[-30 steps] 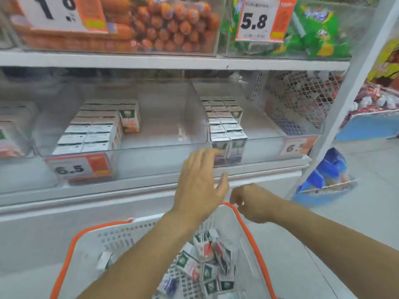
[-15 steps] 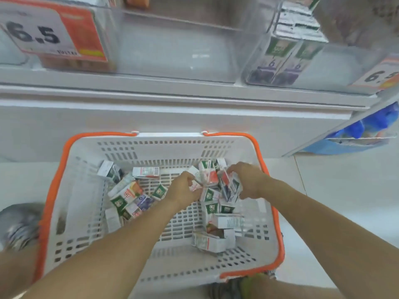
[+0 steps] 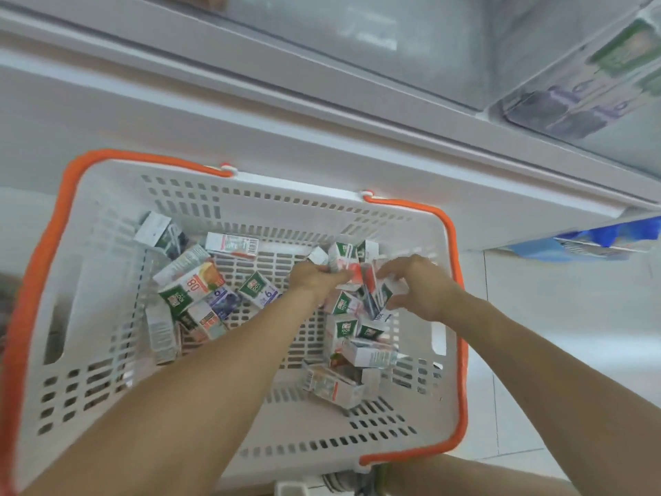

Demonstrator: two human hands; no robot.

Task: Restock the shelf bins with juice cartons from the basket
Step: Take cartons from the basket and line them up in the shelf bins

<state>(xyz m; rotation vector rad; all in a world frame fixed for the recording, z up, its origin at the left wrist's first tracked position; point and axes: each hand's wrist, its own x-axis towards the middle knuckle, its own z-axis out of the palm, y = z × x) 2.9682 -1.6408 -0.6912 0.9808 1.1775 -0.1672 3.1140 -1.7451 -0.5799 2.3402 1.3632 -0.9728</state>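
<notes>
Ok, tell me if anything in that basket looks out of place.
The juice cartons lie jumbled in the basket, tipped on their sides at all angles. None looks crushed or leaking. Both hands are among them.

**White shelving over pale tile**

A white shelf unit (image 3: 250, 112) fills the upper view, its plain base panel meeting a floor (image 3: 572, 316) of pale, glossy tiles. At right, under the shelf's end, sits a blue display tray (image 3: 586, 243). The light is even and bright.
</notes>
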